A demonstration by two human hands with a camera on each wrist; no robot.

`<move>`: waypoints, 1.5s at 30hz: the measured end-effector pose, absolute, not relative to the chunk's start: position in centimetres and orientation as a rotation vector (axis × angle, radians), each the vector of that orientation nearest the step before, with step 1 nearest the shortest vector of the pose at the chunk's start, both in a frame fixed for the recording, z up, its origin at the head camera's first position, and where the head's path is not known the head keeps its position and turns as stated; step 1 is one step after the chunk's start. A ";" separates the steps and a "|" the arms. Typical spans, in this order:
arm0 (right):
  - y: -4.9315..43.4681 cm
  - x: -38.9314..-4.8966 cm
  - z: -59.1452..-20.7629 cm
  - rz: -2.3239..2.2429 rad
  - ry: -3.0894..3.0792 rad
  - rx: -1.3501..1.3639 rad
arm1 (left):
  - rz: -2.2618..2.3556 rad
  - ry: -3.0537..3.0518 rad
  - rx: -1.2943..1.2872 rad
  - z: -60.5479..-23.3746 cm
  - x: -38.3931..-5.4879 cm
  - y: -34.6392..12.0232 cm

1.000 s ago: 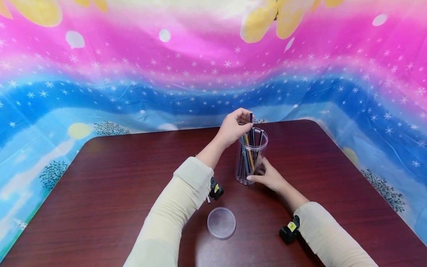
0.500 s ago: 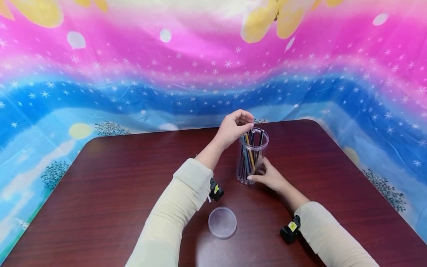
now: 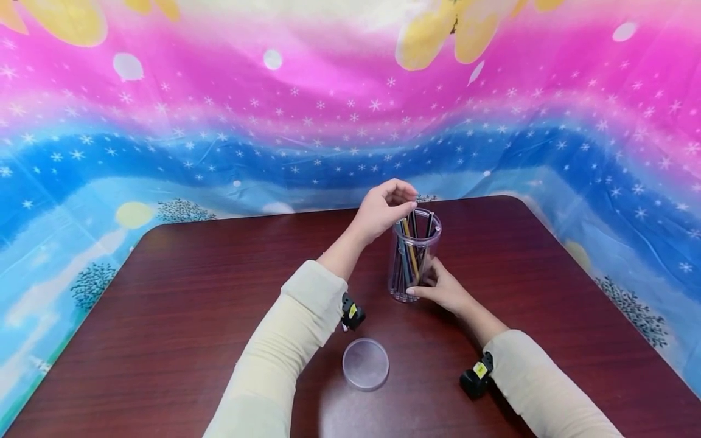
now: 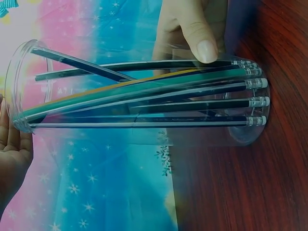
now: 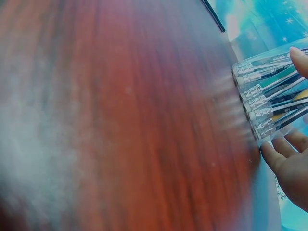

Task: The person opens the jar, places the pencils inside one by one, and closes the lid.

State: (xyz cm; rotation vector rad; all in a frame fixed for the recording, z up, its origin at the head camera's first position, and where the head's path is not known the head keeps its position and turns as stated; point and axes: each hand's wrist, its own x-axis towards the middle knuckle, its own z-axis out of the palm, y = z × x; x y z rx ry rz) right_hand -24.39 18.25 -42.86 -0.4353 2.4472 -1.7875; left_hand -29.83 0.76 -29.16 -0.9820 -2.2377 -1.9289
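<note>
A tall clear plastic jar (image 3: 425, 244) stands upright on the table with several pencils (image 4: 192, 122) inside. Most are dark and striped, one is green and one yellow. Their eraser ends are down at the jar's base in the left wrist view. Over the mouth, my left hand (image 3: 386, 207) has its fingers loosely bent right at the rim, with no pencil showing between them. Low on the jar's side, my right hand (image 3: 446, 290) holds it, the thumb in front and the fingers around the right; the right wrist view shows the thumb and fingers at opposite sides.
A round clear lid (image 3: 366, 365) lies on the dark red wooden table (image 3: 219, 292) in front of the jar. One dark pencil (image 5: 214, 15) lies apart, mostly hidden by the left forearm in the head view. A colourful patterned cloth (image 3: 312, 121) hangs behind the table.
The pencil that my left hand pinched above the mouth has gone down into the jar, and a pencil end now leans at the rim's right side. My right hand has stayed put.
</note>
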 end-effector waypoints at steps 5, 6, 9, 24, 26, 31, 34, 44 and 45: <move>18.0 -24.3 -42.8 -1.798 2.415 -0.443 | -1.914 -2.226 -1.004 -29.2 -29.8 0.8; 18.0 -24.2 -42.8 -1.802 2.407 -0.442 | -1.924 -2.226 -0.999 -29.3 -29.7 0.8; 17.9 -24.2 -42.9 -1.804 2.401 -0.454 | -1.963 -2.225 -0.970 -29.4 -29.6 0.5; 18.5 -24.6 -43.0 -1.723 2.485 -0.443 | -1.942 -2.406 -0.692 -30.8 -29.7 -3.8; 18.6 -24.6 -43.0 -1.723 2.487 -0.445 | -1.942 -2.451 -0.632 -31.4 -29.7 -4.5; 18.7 -24.6 -43.1 -1.734 2.483 -0.455 | -1.873 -2.604 -0.491 -33.0 -29.8 -5.8; 18.7 -24.6 -43.1 -1.750 2.482 -0.463 | -1.831 -2.687 -0.389 -33.8 -29.9 -6.5; 18.4 -24.3 -43.0 -1.755 2.469 -0.453 | -1.709 -2.776 -0.024 -37.2 -30.0 -8.3; 18.4 -24.2 -43.0 -1.756 2.465 -0.453 | -1.665 -2.785 0.019 -37.5 -30.0 -8.4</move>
